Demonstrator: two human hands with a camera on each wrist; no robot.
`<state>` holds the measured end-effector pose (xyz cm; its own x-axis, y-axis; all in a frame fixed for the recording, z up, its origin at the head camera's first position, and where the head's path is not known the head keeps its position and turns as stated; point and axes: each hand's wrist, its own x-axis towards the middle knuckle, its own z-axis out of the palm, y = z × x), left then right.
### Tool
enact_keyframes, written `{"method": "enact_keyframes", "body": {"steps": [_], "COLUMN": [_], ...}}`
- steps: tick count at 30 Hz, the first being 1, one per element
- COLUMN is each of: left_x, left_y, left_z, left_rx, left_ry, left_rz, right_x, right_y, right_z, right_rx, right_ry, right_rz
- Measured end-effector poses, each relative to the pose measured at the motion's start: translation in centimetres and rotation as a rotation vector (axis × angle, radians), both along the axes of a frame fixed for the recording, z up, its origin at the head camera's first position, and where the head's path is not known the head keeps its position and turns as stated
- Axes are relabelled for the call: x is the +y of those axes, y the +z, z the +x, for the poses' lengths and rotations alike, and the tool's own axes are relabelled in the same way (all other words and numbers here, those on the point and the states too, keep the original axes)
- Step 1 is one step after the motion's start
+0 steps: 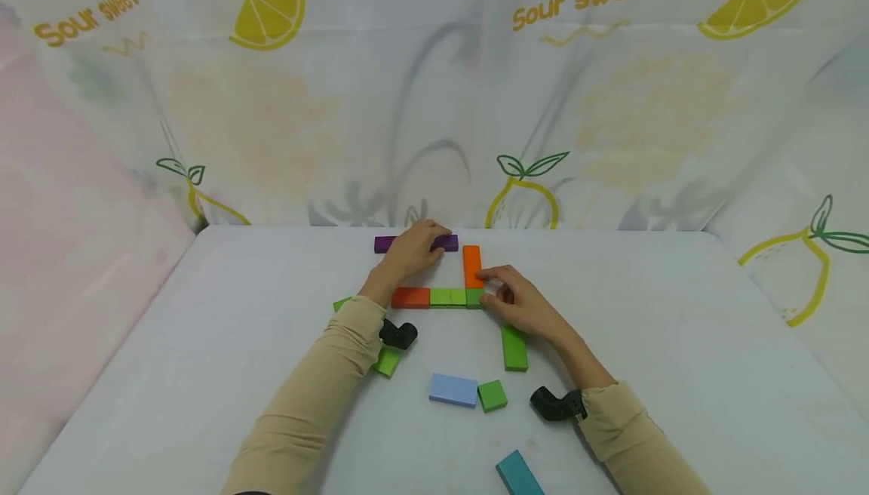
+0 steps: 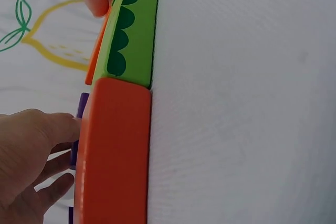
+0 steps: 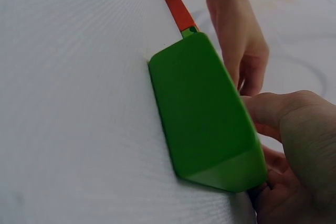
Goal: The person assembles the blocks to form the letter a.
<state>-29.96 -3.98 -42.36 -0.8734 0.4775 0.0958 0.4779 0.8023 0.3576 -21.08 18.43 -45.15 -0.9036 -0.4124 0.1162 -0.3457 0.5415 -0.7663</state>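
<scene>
In the head view my left hand point(image 1: 411, 249) reaches to the far side and grips a purple block point(image 1: 445, 243), thumb at its near face and fingers over it. More purple point(image 1: 384, 244) shows left of the hand; the stretch between is hidden. My right hand point(image 1: 519, 302) has its index fingertip against the side of an upright-running orange block point(image 1: 471, 265) and its thumb by a small green block point(image 1: 474, 298). That block ends a row with a light green block point(image 1: 447, 297) and a red-orange block point(image 1: 410, 298). The left wrist view shows dark green scallops on the light green block point(image 2: 137, 30).
Nearer lie a green block point(image 1: 514, 348) below the right hand, a light blue block point(image 1: 453, 390) touching a small green square point(image 1: 492, 395), and a teal block point(image 1: 519, 472). Green blocks point(image 1: 387, 362) peek out around the left sleeve. A lemon-print cloth point(image 1: 380, 102) hangs behind the table.
</scene>
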Motion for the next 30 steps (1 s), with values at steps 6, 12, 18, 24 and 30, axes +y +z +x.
{"method": "enact_keyframes", "body": {"steps": [6, 12, 18, 24, 30], "left_x": [0.16, 0.12, -0.04, -0.16, -0.10], "left_y": [-0.09, -0.34, -0.69, -0.69, -0.56], "left_z": [0.02, -0.04, -0.23, -0.10, 0.15], "left_rx": [-0.009, -0.010, 0.011, 0.013, -0.004], "left_ry": [0.009, 0.017, 0.004, 0.000, -0.001], "left_rz": [0.005, 0.028, 0.054, 0.068, 0.077], "right_x": [0.00, -0.10, -0.18, -0.20, -0.10], "right_y": [0.13, 0.15, 0.20, 0.19, 0.15], "right_z": [0.14, 0.12, 0.09, 0.04, 0.05], "right_rx": [0.001, -0.006, -0.023, -0.036, -0.024], "right_ry": [-0.008, 0.004, 0.004, -0.002, -0.006], "right_rz": [0.004, 0.009, 0.006, 0.007, 0.020]}}
